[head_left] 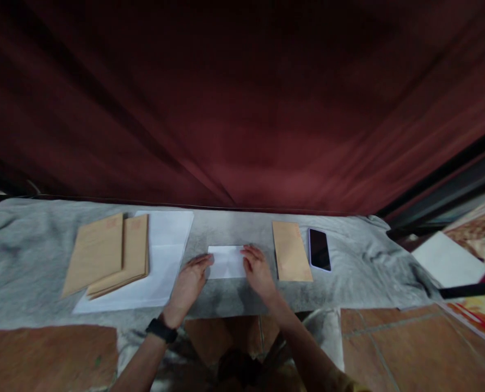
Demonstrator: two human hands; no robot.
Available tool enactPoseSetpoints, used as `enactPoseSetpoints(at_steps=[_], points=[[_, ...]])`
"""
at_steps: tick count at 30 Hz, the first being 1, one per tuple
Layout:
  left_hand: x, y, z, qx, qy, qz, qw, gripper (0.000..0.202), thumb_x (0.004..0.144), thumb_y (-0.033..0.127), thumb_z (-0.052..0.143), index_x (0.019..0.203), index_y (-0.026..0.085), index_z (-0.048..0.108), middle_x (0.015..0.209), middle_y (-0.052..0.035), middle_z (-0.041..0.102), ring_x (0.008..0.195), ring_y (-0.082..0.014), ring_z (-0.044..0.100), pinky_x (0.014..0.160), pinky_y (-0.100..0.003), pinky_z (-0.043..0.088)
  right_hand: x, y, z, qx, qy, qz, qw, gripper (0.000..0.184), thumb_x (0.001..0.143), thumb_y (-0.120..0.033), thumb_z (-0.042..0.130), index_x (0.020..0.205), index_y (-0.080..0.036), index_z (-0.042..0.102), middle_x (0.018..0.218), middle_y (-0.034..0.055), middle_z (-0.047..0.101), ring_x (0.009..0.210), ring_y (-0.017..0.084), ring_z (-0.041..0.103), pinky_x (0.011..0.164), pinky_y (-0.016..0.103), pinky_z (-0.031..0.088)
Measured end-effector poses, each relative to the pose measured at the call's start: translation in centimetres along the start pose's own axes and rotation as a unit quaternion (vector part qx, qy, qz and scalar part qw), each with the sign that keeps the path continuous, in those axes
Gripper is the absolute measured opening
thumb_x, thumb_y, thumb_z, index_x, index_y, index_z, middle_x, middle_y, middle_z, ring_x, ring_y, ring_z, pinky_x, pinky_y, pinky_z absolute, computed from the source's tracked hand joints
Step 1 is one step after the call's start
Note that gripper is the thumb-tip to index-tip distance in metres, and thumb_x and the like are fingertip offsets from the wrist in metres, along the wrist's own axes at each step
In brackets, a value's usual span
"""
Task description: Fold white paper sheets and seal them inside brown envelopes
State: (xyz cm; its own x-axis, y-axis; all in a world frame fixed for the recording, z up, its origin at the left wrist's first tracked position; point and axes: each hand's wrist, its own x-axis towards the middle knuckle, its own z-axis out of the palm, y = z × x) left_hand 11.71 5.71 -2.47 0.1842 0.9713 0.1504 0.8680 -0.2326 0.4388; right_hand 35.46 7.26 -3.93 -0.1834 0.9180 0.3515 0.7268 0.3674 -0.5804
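Note:
A small folded sheet of white paper (226,262) lies in front of me on the grey cloth, a faint crease across it. My left hand (191,280), with a dark band on its wrist, has its fingertips closed on the paper's left edge. At the opposite edge, the fingers and thumb of my right hand (259,271) are curled onto the paper's right side. Just right of that hand lies a single brown envelope (292,251). Exactly how the fingertips grip the paper is too small to make out.
To the left, several brown envelopes (99,247) rest on larger white sheets (166,256). A phone (319,249) lies at the right. The grey cloth (364,267) covers a narrow table, backed by a dark red curtain (242,136). Tiled floor (385,343) shows below.

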Motion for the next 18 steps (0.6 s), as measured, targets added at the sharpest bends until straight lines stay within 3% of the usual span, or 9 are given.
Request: enactPoseSetpoints(at_steps=[2,5,9,14,18], points=[[0.8,1.5,0.1,0.024,0.019,-0.005,1.0,0.044,0.087,0.007,0.041,0.115,0.019,0.073,0.127,-0.0094,0.073,0.122,-0.0234,0.065,0.114,-0.044,0.046,-0.2,-1.2,1.3,-0.052,-0.023,-0.013,0.998,0.038,0.101,-0.023,0.046,0.134,-0.018,0.065,0.145,0.0089,0.06,0.138,0.023,0.051,0.119,0.043,0.039],[2.0,4.1,1.4,0.029,0.06,-0.004,0.998,0.044,0.099,0.024,0.039,0.135,0.014,0.062,0.144,-0.0137,0.062,0.136,-0.0252,0.055,0.117,-0.046,0.042,-0.9,-2.3,3.2,-0.113,-0.035,-0.012,0.993,0.046,0.104,-0.03,0.045,0.146,-0.015,0.054,0.153,0.0125,0.052,0.144,0.026,0.044,0.121,0.046,0.033],[2.4,6.0,4.3,0.06,0.025,-0.015,0.998,0.054,0.102,0.04,0.037,0.146,0.012,0.052,0.156,-0.0161,0.048,0.149,-0.0298,0.038,0.123,-0.052,0.032,-1.9,-2.2,4.6,-0.147,-0.013,-0.02,0.989,0.049,0.105,-0.025,0.042,0.153,-0.018,0.044,0.158,0.0118,0.046,0.148,0.025,0.038,0.123,0.048,0.028],[1.1,4.7,5.5,0.092,0.032,-0.014,0.995,0.06,0.102,0.047,0.034,0.153,0.017,0.043,0.161,-0.0138,0.04,0.152,-0.0287,0.032,0.125,-0.051,0.025,-2.5,-1.5,4.1,-0.175,0.008,-0.002,0.985,0.051,0.106,-0.028,0.043,0.154,-0.013,0.043,0.16,0.0167,0.04,0.15,0.029,0.035,0.121,0.052,0.029],[0.0,3.3,4.8,0.115,0.058,-0.025,0.991,0.069,0.101,0.051,0.033,0.156,0.01,0.038,0.161,-0.0192,0.037,0.152,-0.0329,0.033,0.123,-0.054,0.027,-2.7,-0.9,2.7,-0.18,0.005,0.016,0.983,0.056,0.105,-0.034,0.045,0.156,-0.011,0.039,0.159,0.0175,0.041,0.148,0.031,0.037,0.121,0.053,0.029]])
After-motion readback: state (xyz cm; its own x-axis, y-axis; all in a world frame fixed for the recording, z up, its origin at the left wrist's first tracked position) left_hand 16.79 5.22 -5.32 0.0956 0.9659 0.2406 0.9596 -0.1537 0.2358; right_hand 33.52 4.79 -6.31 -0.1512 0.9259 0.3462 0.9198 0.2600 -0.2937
